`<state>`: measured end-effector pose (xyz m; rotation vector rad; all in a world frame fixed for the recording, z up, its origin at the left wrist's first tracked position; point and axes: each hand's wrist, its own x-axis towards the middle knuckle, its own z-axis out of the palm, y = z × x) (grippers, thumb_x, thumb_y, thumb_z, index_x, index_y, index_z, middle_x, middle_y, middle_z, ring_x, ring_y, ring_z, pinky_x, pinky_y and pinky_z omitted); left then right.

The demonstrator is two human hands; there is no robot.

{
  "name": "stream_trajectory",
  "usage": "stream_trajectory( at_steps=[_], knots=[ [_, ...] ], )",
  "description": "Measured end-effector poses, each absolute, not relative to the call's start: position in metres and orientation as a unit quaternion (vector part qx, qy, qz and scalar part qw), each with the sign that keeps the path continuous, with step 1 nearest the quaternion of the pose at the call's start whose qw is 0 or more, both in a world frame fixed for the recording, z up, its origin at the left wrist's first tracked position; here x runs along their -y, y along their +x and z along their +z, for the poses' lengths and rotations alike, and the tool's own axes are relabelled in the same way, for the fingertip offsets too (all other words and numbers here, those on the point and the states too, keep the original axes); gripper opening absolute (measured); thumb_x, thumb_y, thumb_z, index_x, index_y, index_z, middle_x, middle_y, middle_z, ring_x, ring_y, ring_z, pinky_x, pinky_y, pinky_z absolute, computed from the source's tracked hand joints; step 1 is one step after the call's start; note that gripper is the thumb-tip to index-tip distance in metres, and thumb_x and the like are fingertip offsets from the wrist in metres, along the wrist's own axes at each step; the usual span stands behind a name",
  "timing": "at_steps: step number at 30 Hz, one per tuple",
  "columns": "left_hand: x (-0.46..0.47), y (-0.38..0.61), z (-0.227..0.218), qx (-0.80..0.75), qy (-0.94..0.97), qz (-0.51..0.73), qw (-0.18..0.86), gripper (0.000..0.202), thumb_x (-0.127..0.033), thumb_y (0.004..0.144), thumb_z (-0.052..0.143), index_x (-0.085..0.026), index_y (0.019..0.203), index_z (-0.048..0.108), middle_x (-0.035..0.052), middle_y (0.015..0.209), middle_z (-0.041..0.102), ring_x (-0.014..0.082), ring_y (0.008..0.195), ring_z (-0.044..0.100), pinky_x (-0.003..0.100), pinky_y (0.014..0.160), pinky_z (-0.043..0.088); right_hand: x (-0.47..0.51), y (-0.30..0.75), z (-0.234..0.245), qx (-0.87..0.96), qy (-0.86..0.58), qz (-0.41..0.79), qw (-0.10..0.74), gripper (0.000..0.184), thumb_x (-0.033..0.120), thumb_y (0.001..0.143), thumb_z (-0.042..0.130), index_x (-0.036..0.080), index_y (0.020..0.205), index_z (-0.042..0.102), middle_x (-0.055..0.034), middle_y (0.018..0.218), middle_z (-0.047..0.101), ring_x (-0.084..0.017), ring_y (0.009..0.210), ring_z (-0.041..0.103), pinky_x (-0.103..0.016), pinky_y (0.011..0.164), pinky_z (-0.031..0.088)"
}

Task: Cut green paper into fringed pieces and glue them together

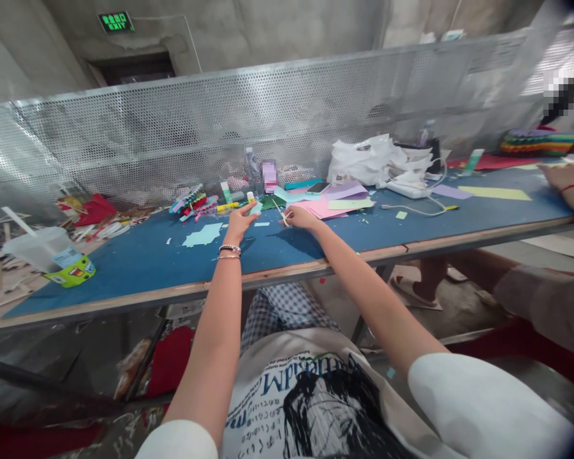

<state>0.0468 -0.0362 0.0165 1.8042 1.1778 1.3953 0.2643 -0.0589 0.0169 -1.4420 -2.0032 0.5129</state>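
Both my arms reach out over a blue table (pixel 138 261). My left hand (pixel 240 220), with bracelets at the wrist, pinches a small light-blue paper piece (pixel 256 208) between thumb and fingers. My right hand (pixel 299 218) is closed around scissors (pixel 281 214), whose pale blades point up and left toward the paper piece. A larger light-blue paper scrap (pixel 202 235) lies on the table to the left of my left hand. Pink, purple and green paper sheets (pixel 337 202) are stacked just beyond my right hand.
A perforated metal screen (pixel 182 127) stands behind the table. A clear plastic cup (pixel 45 247) stands at the left, glue sticks and coloured strips (pixel 196 204) at the back. White plastic bags (pixel 368 162) and a power strip (pixel 406 189) lie at right. Another person's arm (pixel 567 185) rests at far right.
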Motion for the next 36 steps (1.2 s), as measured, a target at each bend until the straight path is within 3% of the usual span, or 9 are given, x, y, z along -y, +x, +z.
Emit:
stream_trajectory(
  at_steps=[4, 8, 12, 18, 26, 31, 36],
  knots=[
    [0.035, 0.047, 0.018, -0.420, 0.680, 0.518, 0.305, 0.057, -0.033, 0.063, 0.071, -0.020, 0.118, 0.061, 0.0001, 0.078, 0.066, 0.0069, 0.055, 0.045, 0.022, 0.055, 0.039, 0.066, 0.266, 0.028, 0.810, -0.442, 0.278, 0.269, 0.042, 0.051, 0.074, 0.057, 0.014, 0.091, 0.068, -0.0027, 0.077, 0.066, -0.010, 0.063, 0.050, -0.022, 0.061, 0.036],
    [0.037, 0.047, 0.021, -0.398, 0.678, 0.517, 0.340, 0.059, -0.033, 0.063, 0.070, -0.023, 0.120, 0.060, 0.0019, 0.094, 0.068, 0.0073, 0.062, 0.050, 0.021, 0.056, 0.041, 0.072, 0.271, 0.033, 0.819, -0.425, 0.311, 0.227, 0.055, 0.062, 0.069, 0.054, 0.016, 0.093, 0.071, -0.0015, 0.073, 0.062, -0.008, 0.057, 0.040, -0.023, 0.055, 0.029],
    [0.045, 0.049, 0.025, -0.389, 0.688, 0.491, 0.367, 0.059, -0.032, 0.062, 0.071, -0.024, 0.120, 0.060, 0.0045, 0.109, 0.065, 0.0091, 0.070, 0.054, 0.022, 0.059, 0.043, 0.075, 0.272, 0.035, 0.822, -0.418, 0.313, 0.225, 0.055, 0.062, 0.068, 0.057, 0.017, 0.096, 0.071, -0.0012, 0.071, 0.061, -0.008, 0.057, 0.038, -0.023, 0.055, 0.029],
    [0.054, 0.053, 0.030, -0.370, 0.726, 0.432, 0.386, 0.060, -0.032, 0.062, 0.071, -0.020, 0.119, 0.060, 0.0027, 0.093, 0.068, 0.0075, 0.063, 0.051, 0.021, 0.057, 0.040, 0.076, 0.270, 0.036, 0.838, -0.403, 0.292, 0.221, 0.049, 0.057, 0.070, 0.056, 0.018, 0.095, 0.071, -0.0004, 0.070, 0.059, -0.009, 0.059, 0.040, -0.023, 0.058, 0.030],
    [0.056, 0.054, 0.030, -0.366, 0.751, 0.414, 0.363, 0.057, -0.033, 0.064, 0.070, -0.020, 0.119, 0.060, 0.0034, 0.090, 0.068, 0.0080, 0.060, 0.049, 0.022, 0.057, 0.039, 0.078, 0.271, 0.036, 0.847, -0.393, 0.281, 0.222, 0.043, 0.052, 0.073, 0.054, 0.016, 0.090, 0.071, -0.0004, 0.068, 0.058, -0.010, 0.060, 0.042, -0.023, 0.058, 0.031],
    [0.057, 0.055, 0.031, -0.366, 0.751, 0.418, 0.355, 0.059, -0.033, 0.064, 0.070, -0.020, 0.120, 0.060, 0.0060, 0.106, 0.067, 0.0091, 0.065, 0.052, 0.023, 0.058, 0.041, 0.074, 0.271, 0.034, 0.854, -0.384, 0.271, 0.222, 0.045, 0.053, 0.073, 0.054, 0.015, 0.089, 0.071, -0.0004, 0.066, 0.059, -0.010, 0.058, 0.043, -0.024, 0.058, 0.032],
    [0.058, 0.055, 0.031, -0.367, 0.752, 0.422, 0.349, 0.058, -0.033, 0.063, 0.070, -0.020, 0.119, 0.061, 0.0059, 0.112, 0.064, 0.0074, 0.062, 0.050, 0.021, 0.055, 0.040, 0.068, 0.271, 0.030, 0.852, -0.377, 0.281, 0.229, 0.046, 0.053, 0.071, 0.058, 0.014, 0.093, 0.071, -0.0029, 0.068, 0.065, -0.013, 0.065, 0.054, -0.024, 0.062, 0.038]
  ],
)
